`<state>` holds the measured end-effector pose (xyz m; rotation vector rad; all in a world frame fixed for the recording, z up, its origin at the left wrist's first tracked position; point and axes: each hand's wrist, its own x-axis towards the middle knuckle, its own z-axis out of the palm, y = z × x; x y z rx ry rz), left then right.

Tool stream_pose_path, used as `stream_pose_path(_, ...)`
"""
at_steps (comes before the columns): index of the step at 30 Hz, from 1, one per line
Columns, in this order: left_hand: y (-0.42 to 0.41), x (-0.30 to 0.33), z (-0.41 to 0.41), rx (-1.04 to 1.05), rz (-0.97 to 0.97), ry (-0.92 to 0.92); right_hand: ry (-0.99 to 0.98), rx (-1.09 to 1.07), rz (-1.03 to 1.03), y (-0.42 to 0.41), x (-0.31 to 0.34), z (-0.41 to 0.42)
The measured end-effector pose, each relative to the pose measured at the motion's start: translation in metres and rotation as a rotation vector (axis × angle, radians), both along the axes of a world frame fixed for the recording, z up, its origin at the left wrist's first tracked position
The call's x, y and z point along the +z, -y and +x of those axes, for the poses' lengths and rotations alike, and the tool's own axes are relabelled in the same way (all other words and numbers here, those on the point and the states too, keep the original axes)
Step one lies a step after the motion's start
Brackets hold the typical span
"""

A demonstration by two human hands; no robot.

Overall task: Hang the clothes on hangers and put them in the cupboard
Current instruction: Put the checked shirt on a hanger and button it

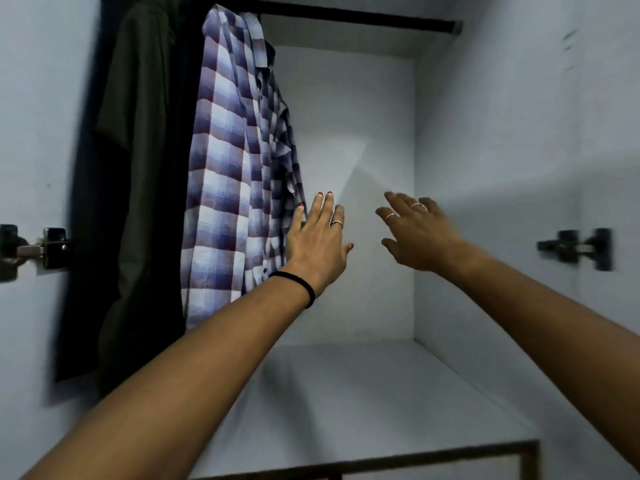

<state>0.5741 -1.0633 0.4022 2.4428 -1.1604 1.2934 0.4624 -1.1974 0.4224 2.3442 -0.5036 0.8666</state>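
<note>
Both hands reach into the cupboard point(485, 140) with fingers spread and holding nothing, the left hand point(317, 237) against the edge of the checked shirt point(228, 174) hanging from the rail point(363, 16), the right hand point(417, 230) apart in the air.

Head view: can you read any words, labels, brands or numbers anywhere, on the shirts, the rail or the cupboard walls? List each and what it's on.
None: no readable text shows in this view.
Checked shirt: pattern only, no visible label.
Dark green shirt: plain, no print showing.
Cupboard wall: a few small dark marks near the top right, too blurred to tell if they are writing.
Hinges: no legible stamp.
</note>
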Motion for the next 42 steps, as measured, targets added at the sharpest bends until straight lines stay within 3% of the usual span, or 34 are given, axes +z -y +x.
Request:
stream_pose_path(16,0.056,-0.001,-0.251,-0.704,-0.195,0.078,0.068,-0.532,-0.140,-0.040,0.016,-0.295)
stream_pose_path(28,0.084,-0.013,-0.504,-1.252,-0.523,0.031,0.189,-0.855,-0.550,-0.075,-0.003,-0.563)
stream_pose_path(42,0.037,-0.076,-0.869,-1.684,-0.409,-0.063,0.115,-1.431,-0.545,-0.213,-0.074,-0.899)
